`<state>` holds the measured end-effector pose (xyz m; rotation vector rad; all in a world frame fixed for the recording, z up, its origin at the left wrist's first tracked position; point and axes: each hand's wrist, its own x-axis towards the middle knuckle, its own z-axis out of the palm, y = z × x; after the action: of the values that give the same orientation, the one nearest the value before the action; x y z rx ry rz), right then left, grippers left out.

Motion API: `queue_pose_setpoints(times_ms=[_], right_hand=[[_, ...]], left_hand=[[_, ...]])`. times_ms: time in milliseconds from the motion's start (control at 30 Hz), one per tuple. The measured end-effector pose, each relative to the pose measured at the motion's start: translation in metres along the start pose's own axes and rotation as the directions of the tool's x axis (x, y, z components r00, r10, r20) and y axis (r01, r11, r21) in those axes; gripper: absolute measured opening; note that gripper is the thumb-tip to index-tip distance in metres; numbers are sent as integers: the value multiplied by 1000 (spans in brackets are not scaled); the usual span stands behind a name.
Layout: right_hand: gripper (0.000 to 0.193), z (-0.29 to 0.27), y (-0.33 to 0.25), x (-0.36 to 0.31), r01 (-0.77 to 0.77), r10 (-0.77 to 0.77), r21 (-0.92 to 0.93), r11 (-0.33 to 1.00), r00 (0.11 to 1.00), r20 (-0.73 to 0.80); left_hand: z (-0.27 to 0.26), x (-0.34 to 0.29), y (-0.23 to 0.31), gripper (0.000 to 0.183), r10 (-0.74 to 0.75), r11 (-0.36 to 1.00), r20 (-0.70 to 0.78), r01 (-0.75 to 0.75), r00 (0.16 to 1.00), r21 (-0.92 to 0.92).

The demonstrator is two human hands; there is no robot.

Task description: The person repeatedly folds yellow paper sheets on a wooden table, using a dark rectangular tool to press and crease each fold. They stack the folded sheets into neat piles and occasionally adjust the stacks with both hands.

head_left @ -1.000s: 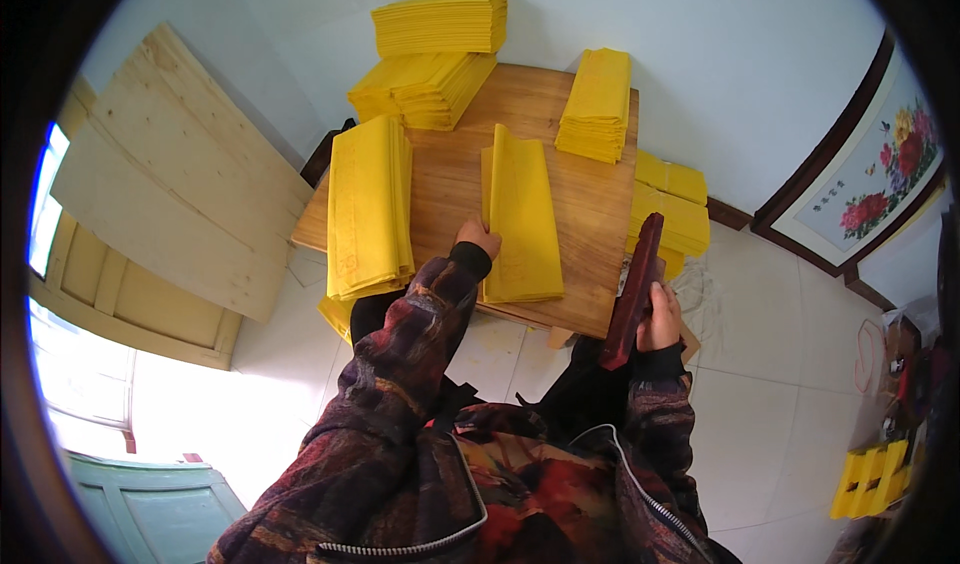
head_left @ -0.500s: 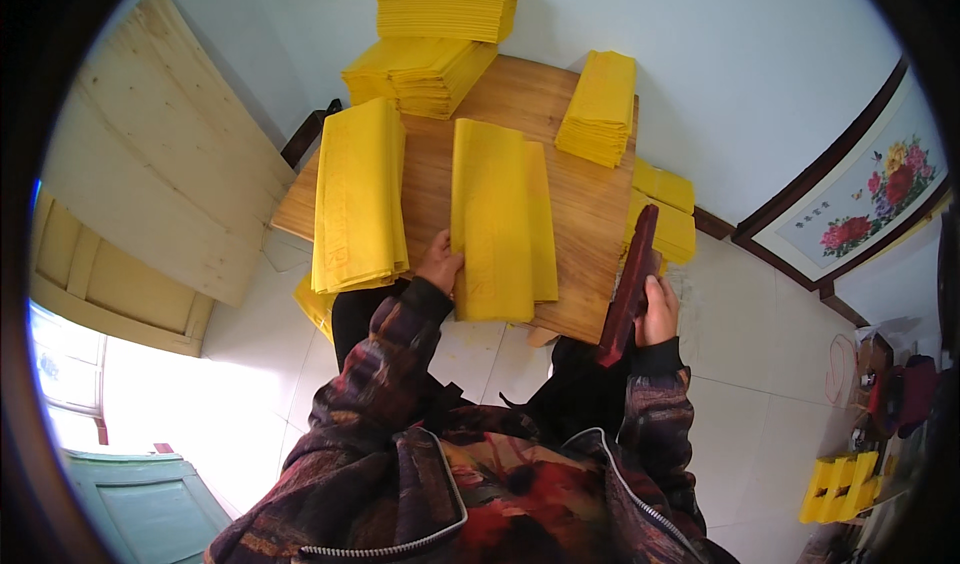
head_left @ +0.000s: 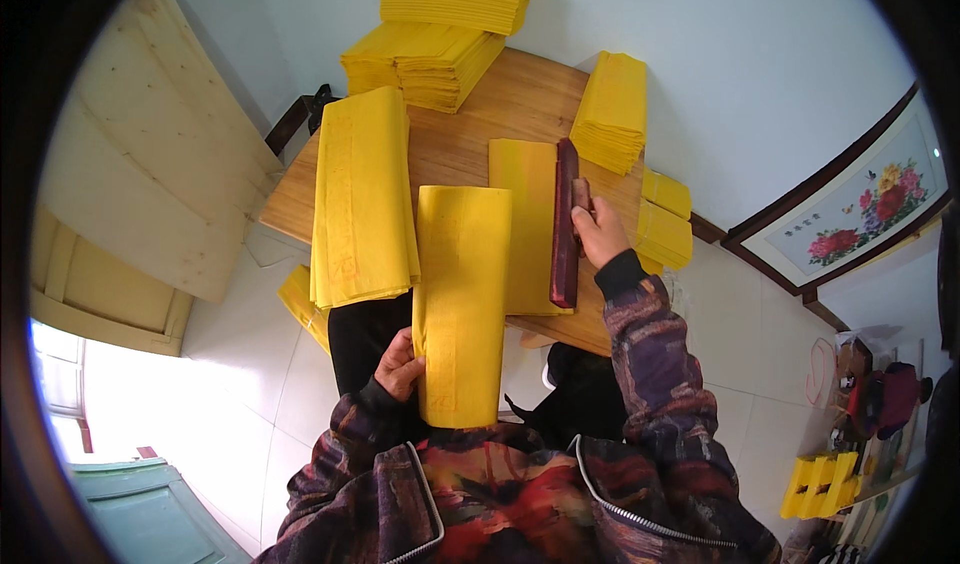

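Observation:
My left hand (head_left: pixel 400 366) is closed on the left edge of a folded yellow paper sheet (head_left: pixel 462 304), holding it upright in front of my body over the table's near edge. My right hand (head_left: pixel 602 232) grips the handle of a long dark-red block (head_left: pixel 565 224), a stamp-like tool. The block is over the right edge of another flat yellow sheet (head_left: pixel 528 214) on the wooden table (head_left: pixel 470 134); whether it touches I cannot tell. To the left lies a pile of folded yellow sheets (head_left: pixel 362 199) with faint red marks.
Tall yellow stacks (head_left: pixel 440 64) stand at the table's far left corner, and a smaller stack (head_left: pixel 610 109) at the far right. Yellow bundles (head_left: pixel 665 219) sit beyond the right edge. Wooden boards (head_left: pixel 140 144) lean at left; a framed flower picture (head_left: pixel 850 199) stands against the right wall.
My left hand has drawn a folded yellow sheet off the table toward my body. My right hand has brought the dark-red block up and left, over the sheet on the table.

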<state>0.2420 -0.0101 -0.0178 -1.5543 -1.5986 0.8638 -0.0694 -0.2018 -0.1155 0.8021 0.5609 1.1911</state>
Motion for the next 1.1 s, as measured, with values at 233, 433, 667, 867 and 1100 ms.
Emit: queue_pose_setpoints(times_ms=[233,433,667,867,1100], right_hand=[[34,35,-21,18,112,-85,-547,830,994,74],[34,61,-55,13,-1,66,-661,750,995,74],[35,77,-62,14,-54,129,-705,708,990,53],[30,81,-53,17,-7,99,-721,692,991,85],[24,89,-51,15,-22,139,-772,635,986,87]], left_hand=[[-8,-8,-17,38,-8,985,51,16,999,-170],[-11,-8,-24,37,-65,954,54,78,996,-289],[-12,-5,-27,36,-65,943,49,77,997,-325],[-11,-5,-26,36,-54,940,43,66,998,-336],[-11,-2,-29,38,-70,947,35,78,997,-311]])
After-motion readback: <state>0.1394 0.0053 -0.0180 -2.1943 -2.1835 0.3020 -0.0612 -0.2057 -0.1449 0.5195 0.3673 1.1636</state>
